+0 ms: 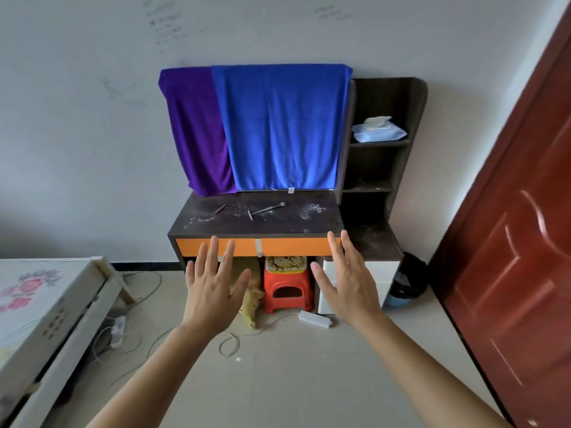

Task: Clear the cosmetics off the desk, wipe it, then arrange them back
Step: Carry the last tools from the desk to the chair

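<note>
Far left you have a white bed (46,304) with a pink flower print, its corner cut by the frame edge; cables (136,338) and a power strip lie on the floor beside it. Your left hand (213,285) is held out flat, palm down, fingers spread and straight, holding nothing, in the air in front of the desk. The desk (321,222) stands against the wall ahead, dark top speckled with white dust, orange drawer front (290,246) below the edge. On the top, left to right: a short brown pencil (220,208), a second brown pencil (250,215), and a thin makeup brush (268,208) lying at an angle, head toward the right. All three sit in the back-left half of the top, near each other, not touching as far as you can tell. Behind them a purple towel (191,134) and a blue towel (278,125) hang down, the blue one overlapping the purple. Under the desk a red stool (289,288) sits between a yellow bag and a white cabinet (378,278). Your right hand (349,279) is also open, fingers spread, empty, in front of the desk's right edge. Right of the towels a dark shelf unit holds a pack of wet wipes (378,131) on its top shelf, flap up. Far right, a red-brown door (519,242)
</note>
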